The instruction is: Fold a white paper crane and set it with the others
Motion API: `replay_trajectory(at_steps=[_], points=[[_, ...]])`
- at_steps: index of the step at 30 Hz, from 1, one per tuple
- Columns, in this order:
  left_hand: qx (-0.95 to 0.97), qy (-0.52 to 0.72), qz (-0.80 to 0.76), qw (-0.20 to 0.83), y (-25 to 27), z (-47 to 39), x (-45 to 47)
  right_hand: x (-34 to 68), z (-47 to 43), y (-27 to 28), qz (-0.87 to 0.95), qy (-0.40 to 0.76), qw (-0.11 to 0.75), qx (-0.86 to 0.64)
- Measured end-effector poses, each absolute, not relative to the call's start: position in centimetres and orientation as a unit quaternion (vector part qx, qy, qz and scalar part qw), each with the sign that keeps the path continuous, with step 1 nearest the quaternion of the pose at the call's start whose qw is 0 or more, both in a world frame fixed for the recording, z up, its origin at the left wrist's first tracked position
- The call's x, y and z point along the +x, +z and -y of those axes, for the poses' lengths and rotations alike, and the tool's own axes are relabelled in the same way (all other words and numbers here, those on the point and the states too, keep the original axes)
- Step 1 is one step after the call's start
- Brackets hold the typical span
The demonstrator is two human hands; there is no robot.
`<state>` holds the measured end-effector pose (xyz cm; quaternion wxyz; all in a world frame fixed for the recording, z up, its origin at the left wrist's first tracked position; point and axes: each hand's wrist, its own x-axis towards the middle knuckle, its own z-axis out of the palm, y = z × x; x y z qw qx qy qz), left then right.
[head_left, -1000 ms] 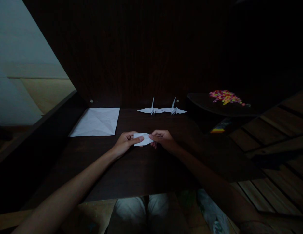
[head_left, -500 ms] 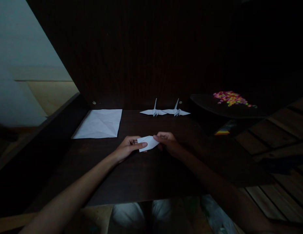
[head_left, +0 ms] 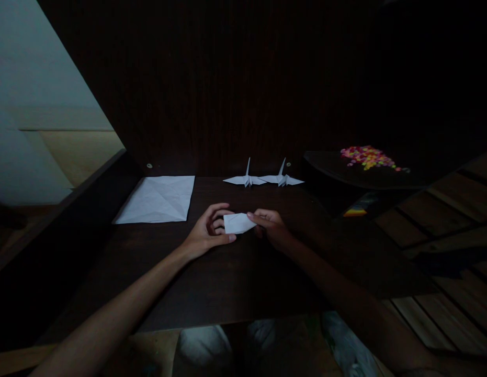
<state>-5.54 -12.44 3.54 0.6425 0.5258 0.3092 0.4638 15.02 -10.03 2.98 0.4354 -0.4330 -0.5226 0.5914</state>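
While the right hand [head_left: 271,226] pinches the folded white paper [head_left: 239,223], the left hand [head_left: 204,233] gapes at its opposite end.
Paper location: between the hands, over the tabletop [head_left: 212,293], before 2 origami cranes [head_left: 247,181].

Behind the left hand [head_left: 207,230] and right hand [head_left: 271,224], both forearms [head_left: 137,293] are bare and slender — below the hands, pale greyish trousers [head_left: 204,341], partly in shadow.

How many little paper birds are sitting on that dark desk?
2. One bird sits near the back panel, beyond the folded paper; the second bird is just right of the first. No others show.
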Motion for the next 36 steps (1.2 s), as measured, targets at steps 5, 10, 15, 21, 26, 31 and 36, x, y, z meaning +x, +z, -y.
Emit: replay_trajectory(at_steps=[5,10,15,21,26,31,36], points=[[0.531,0.464,-0.316,0.634,3.23,12.32,-5.53,14.98,9.96,2.99,0.531,0.582,0.422,-0.448],[0.527,0.455,-0.337,0.633,3.19,12.30,-5.52,15.03,9.93,2.89,0.532,0.579,0.416,-0.458],[0.529,0.445,-0.352,0.631,3.10,12.27,-5.60,14.98,9.98,2.95,0.527,0.582,0.418,-0.457],[0.534,0.449,-0.352,0.624,3.11,12.29,-5.67,14.88,10.04,3.02,0.537,0.568,0.417,-0.464],[0.539,0.462,-0.343,0.616,3.22,12.39,-5.61,14.86,10.07,3.14,0.546,0.556,0.416,-0.469],[0.558,0.453,-0.352,0.599,3.35,12.49,-5.65,14.86,10.15,3.26,0.549,0.560,0.410,-0.465],[0.542,0.455,-0.357,0.610,3.29,12.45,-5.64,14.97,10.15,3.14,0.555,0.569,0.409,-0.448]])
